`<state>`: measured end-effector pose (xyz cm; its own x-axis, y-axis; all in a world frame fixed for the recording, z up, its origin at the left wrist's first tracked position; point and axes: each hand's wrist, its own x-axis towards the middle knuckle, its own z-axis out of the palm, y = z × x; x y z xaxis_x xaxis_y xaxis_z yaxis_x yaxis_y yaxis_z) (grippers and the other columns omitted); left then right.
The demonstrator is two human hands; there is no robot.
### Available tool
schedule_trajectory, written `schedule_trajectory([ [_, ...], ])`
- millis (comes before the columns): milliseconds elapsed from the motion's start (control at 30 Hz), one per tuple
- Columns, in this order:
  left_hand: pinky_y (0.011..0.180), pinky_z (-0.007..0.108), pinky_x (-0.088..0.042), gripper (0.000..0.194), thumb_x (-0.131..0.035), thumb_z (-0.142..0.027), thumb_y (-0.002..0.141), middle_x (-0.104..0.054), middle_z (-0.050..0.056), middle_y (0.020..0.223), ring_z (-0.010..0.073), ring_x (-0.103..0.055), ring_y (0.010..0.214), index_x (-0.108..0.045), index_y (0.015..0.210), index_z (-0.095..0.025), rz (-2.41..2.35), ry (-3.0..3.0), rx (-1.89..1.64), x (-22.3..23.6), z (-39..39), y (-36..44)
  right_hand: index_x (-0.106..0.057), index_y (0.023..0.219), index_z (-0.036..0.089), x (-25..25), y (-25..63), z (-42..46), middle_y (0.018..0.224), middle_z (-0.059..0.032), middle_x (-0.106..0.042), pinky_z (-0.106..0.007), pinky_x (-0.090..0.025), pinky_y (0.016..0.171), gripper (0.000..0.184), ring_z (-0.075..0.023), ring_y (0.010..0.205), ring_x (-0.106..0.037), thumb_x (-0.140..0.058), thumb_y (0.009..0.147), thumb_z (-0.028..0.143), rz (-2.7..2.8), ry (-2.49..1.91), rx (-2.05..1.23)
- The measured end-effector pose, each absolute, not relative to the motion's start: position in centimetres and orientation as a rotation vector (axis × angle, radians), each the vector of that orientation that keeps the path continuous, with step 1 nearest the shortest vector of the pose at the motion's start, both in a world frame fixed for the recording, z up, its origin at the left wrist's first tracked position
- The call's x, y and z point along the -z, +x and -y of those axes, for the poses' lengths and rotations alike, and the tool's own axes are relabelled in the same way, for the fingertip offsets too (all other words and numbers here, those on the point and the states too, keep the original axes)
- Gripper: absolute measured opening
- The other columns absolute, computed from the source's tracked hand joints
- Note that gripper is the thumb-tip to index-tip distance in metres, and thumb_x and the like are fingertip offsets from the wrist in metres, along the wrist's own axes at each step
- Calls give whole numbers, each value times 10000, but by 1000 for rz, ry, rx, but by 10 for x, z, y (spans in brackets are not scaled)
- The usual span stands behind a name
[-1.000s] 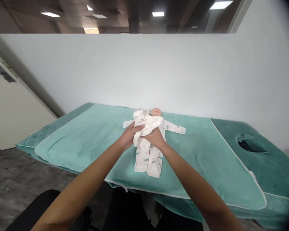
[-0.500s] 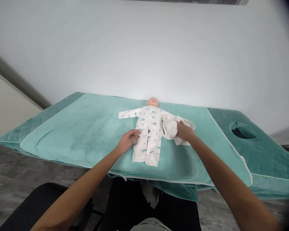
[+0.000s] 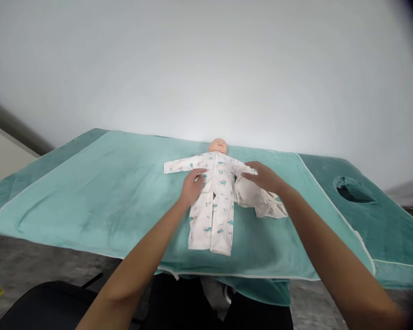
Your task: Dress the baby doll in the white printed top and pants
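Note:
A baby doll (image 3: 218,145) lies on its back, dressed in a white patterned shirt (image 3: 223,166) and matching trousers (image 3: 222,220). My left hand (image 3: 192,185) is at the left side of the shirt, fingers apart and tips touching its cloth. At the doll's right-side sleeve, my right hand (image 3: 265,177) has thumb and fingers spread on either side of the cuff and holds nothing that I can make out. A crumpled white cloth garment (image 3: 258,198) lies just below that hand, beside the shirt's hem.
A light green sheet (image 3: 124,183) covers most of the padded bed (image 3: 392,224), which has a round hole (image 3: 354,190) at its right end. The wall (image 3: 206,68) stands behind it. A black chair (image 3: 51,305) is at the lower left.
My right hand has let go of the crumpled cloth, now lower beside the doll, and moved to the sleeve. My left hand has shifted up from the trousers to the shirt.

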<state>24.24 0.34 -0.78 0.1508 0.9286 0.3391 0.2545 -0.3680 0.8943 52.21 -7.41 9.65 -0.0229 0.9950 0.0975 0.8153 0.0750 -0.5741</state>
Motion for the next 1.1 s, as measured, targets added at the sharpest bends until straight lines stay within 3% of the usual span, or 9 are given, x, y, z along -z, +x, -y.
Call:
schedule_trajectory([
  [167, 1008, 345, -489, 384, -489, -156, 879, -706, 53, 1211, 179, -651, 1053, -671, 1212, -216, -1192, 1811, -1255, -2, -72, 289, -635, 1049, 216, -60, 437, 1, 1070, -66, -717, -335, -522, 800, 262, -200, 908, -681, -557, 858, 377, 1345, -1637, -739],
  [367, 956, 363, -496, 368, -460, -154, 893, -676, 60, 1234, 223, -643, 1100, -702, 1156, -241, -1294, 2045, -1019, -5, -104, 301, -567, 857, 245, -17, 421, -67, 844, -19, -687, -314, -415, 718, 236, -207, 801, -607, -555, 844, 480, 1354, -1877, -331],
  [533, 994, 346, -494, 487, -425, -106, 889, -660, -3, 1324, 193, -622, 1195, -593, 1307, -290, -1191, 1993, -1048, -3, -98, 296, -543, 834, 246, -13, 429, -80, 808, -30, -668, -296, -318, 650, 199, -211, 741, -562, -531, 862, 443, 1559, -1996, -258],
  [700, 1043, 345, -474, 476, -417, -95, 905, -685, -55, 1302, 182, -620, 1219, -638, 1251, -336, -1203, 2017, -979, -14, -95, 296, -560, 750, 235, -18, 432, -86, 751, -37, -653, -293, -271, 621, 196, -200, 701, -525, -477, 878, 359, 1572, -1971, -287],
  [867, 997, 346, -493, 409, -439, -145, 933, -709, -54, 1256, 188, -646, 1171, -662, 1224, -327, -1239, 1992, -976, -21, -93, 297, -429, 681, 237, -23, 435, -88, 653, 1, -560, -293, -244, 600, 205, -171, 621, -441, -422, 879, 290, 1591, -1883, -369],
  [1100, 924, 330, -514, 373, -447, -135, 919, -720, -51, 1205, 184, -657, 1108, -676, 1157, -309, -1214, 1978, -1005, -12, -97, 296, -374, 732, 247, -24, 439, -83, 671, 8, -533, -301, -238, 590, 194, -177, 612, -446, -466, 889, 314, 1752, -1874, -404],
])
